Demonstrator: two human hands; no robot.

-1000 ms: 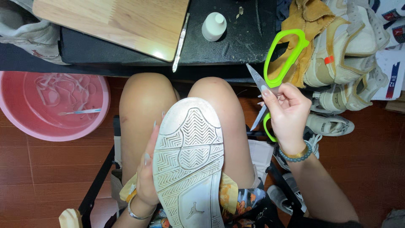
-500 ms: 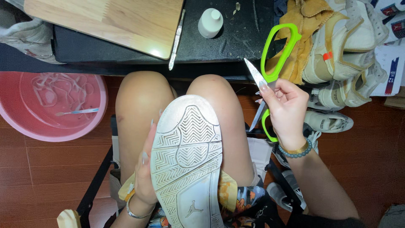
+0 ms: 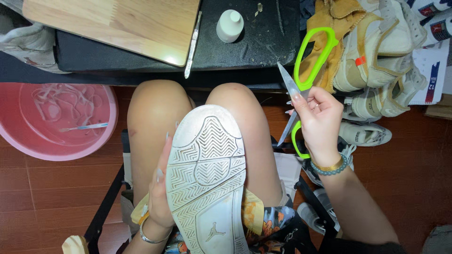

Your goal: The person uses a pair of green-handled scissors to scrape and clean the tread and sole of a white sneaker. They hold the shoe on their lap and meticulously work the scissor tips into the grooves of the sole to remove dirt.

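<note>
Sneaker [image 3: 207, 183] sole-up on lap, gripped by left hand [image 3: 162, 197]; right hand [image 3: 320, 120] clasps green-handled scissors [image 3: 301, 89] beside it, best kept pointing away.

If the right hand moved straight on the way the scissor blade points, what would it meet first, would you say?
The right hand holds green-handled scissors, upper blade pointing up-left. It would probably meet the black table edge first, though depth is unclear.

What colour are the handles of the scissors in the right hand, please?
Bright lime green; the scissors in the right hand show best in the head view.
</note>
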